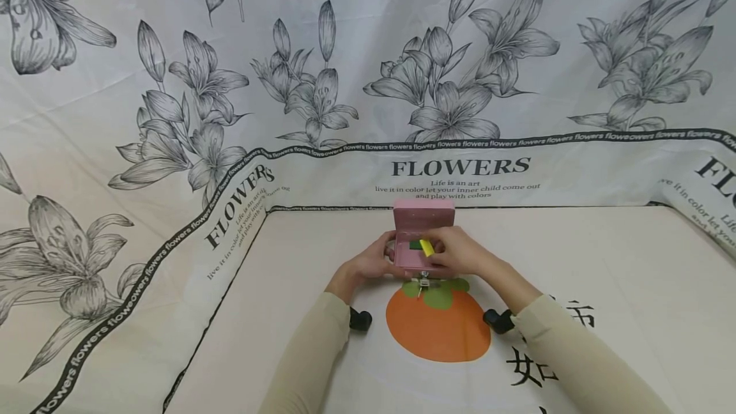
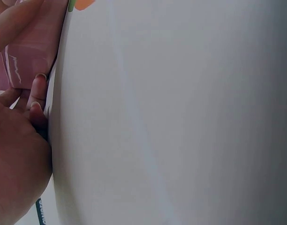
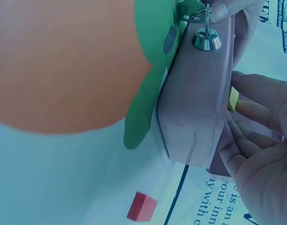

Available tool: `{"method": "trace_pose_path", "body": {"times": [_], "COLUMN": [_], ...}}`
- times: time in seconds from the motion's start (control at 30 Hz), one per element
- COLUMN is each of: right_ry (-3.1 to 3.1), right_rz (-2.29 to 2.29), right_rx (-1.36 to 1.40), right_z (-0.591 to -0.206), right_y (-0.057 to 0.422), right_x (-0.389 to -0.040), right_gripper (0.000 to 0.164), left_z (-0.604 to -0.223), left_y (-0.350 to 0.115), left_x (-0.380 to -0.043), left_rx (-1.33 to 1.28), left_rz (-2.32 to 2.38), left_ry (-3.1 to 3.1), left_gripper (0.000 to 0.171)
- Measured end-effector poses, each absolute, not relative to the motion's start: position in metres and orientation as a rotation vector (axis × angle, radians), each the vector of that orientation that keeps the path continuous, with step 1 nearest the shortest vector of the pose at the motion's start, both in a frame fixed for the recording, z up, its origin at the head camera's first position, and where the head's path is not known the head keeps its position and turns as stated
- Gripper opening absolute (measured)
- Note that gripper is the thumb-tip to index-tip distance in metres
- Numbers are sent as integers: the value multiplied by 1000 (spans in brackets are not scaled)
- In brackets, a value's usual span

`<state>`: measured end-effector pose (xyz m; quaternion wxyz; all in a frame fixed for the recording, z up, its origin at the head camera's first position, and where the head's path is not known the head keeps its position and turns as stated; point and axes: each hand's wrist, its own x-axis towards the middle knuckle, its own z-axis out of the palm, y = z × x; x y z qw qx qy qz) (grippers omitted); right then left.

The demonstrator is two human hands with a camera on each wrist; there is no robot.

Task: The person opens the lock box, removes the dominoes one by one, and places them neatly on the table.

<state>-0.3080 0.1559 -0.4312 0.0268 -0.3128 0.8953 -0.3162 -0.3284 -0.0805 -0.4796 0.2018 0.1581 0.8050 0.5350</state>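
Observation:
A pink box (image 1: 423, 216) stands on the table with its lid raised. At its left side my left hand (image 1: 370, 259) grips it, thumb along the front, fingers against the side wall. My right hand (image 1: 462, 252) pinches a small yellow block (image 1: 427, 248) over the box's opening, the hand beside the right wall. Inside lies a green piece (image 1: 414, 245), partly covered by the yellow block. A silver lock (image 3: 207, 41) with a key in it sits on the box front. The box floor is mostly hidden.
A small red block (image 3: 142, 206) lies on the table in the right wrist view. In front of the box the cloth (image 1: 322, 235) bears a printed orange persimmon (image 1: 438, 331). A flowered curtain (image 1: 339, 174) rises behind. Black wrist cameras (image 1: 360, 320) show near both sleeves.

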Motion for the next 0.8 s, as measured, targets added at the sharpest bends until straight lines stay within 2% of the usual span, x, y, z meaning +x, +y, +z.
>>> {"method": "trace_pose_path", "body": {"times": [0.5,0.8], "right_ry": [2801,2799], "right_rz": [-965,-953], "right_rx": [-848,-834], "right_z": [-422,-418], "right_y": [173,181], "right_x": [-299,-298], "right_gripper": [38,42], "left_z": [-479,-478], "left_y": [-80,-79], "left_x": [-327,-326], "left_rx": [438,439], "left_rz": [1508,1499], "left_ry": [2240,2254], "left_gripper": [102,102]}}
